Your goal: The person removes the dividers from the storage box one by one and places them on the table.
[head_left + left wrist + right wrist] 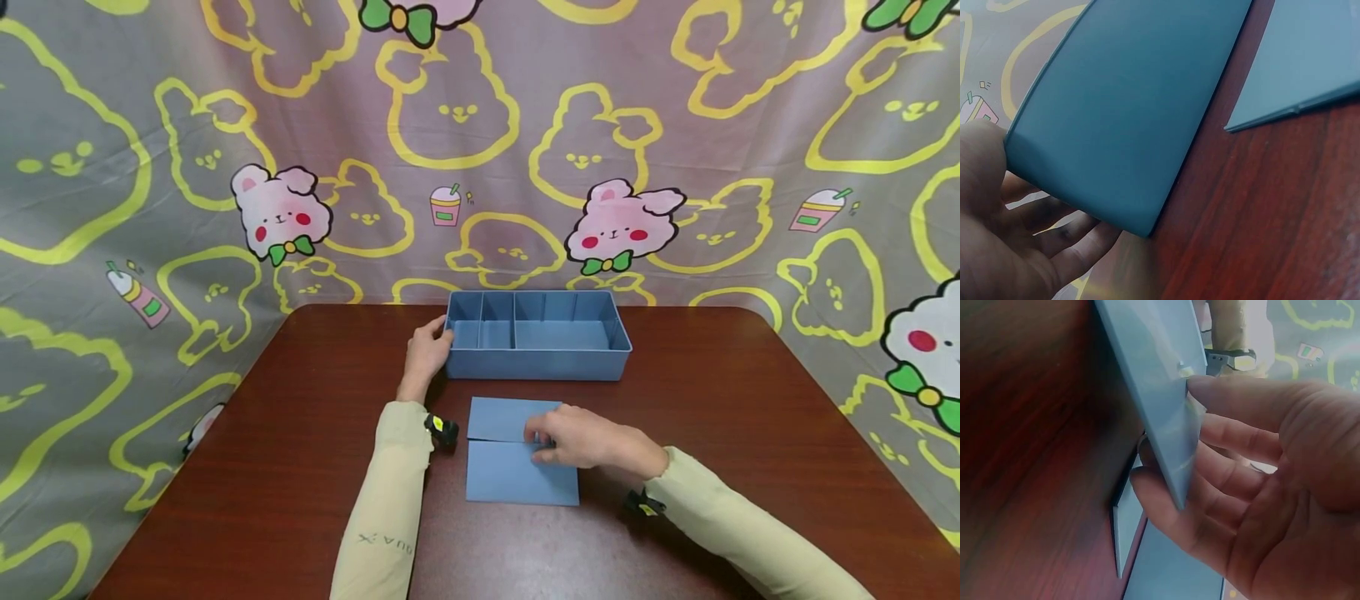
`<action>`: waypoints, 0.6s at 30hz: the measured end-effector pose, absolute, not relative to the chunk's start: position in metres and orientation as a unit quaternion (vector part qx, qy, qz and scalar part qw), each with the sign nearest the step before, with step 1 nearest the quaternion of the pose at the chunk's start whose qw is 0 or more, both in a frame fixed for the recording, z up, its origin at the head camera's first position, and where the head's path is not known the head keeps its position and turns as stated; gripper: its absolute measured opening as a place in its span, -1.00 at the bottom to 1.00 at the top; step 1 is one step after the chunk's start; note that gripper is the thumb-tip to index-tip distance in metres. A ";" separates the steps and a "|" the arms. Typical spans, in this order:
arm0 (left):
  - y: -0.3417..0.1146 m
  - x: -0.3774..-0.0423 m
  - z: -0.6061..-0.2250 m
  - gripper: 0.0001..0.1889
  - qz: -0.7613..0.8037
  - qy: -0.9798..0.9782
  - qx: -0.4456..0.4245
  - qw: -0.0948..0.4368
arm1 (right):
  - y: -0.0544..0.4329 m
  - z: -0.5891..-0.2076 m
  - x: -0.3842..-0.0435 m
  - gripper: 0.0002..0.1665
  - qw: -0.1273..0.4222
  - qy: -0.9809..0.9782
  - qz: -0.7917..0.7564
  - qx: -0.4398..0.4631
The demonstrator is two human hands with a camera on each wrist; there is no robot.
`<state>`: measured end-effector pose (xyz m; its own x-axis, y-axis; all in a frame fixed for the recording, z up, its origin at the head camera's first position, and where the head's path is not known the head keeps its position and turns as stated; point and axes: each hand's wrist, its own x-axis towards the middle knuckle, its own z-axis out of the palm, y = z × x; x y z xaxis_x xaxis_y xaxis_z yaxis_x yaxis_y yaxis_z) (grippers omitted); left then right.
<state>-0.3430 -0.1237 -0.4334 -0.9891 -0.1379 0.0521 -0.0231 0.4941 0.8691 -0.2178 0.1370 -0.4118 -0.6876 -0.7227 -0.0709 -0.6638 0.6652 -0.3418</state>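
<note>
Reaching in from the bottom edge of the frame, a person's arms in pale yellow sleeves [390, 500] stretched over a reddish-brown table [315, 400]. Nearest, just below the centre, a blue near panel [513, 475] lay with a long side towards the person. The right hand [588, 437] was over its right part, and the right wrist view showed the fingers bent round the panel's edge, thumb on the upper face and fingertips underneath, in a pinch. Probably the edge was chosen because so thin a sheet offered little else to grasp.

Just beyond, partly hidden by that hand, lay a similar far panel [498, 418]; a thin dark gap between the two widened towards the left. Their place between the arms seemed to suit easy reach.

Farther up, at the centre, a blue tray [536, 365] stood open side up, its dividers making two narrow compartments at left and a wide one at right. The left hand [424, 354] held its left end, fingers loosely curved against the end wall and thumb by the upper edge, apparently to steady it; how firmly could not be told.

Behind everything, a curtain [510, 187] with yellow cartoon outlines filled the upper half.
</note>
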 end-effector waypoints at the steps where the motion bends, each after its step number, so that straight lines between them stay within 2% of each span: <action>1: -0.124 -0.343 -0.433 -0.47 -0.501 -0.862 0.046 0.057 | 0.137 -0.412 -0.217 -0.79 0.102 0.906 -0.146 -0.383; 18: -0.124 -0.342 -0.433 -0.47 -0.502 -0.861 0.044 0.061 | 0.135 -0.415 -0.215 -0.68 0.137 0.904 -0.131 -0.383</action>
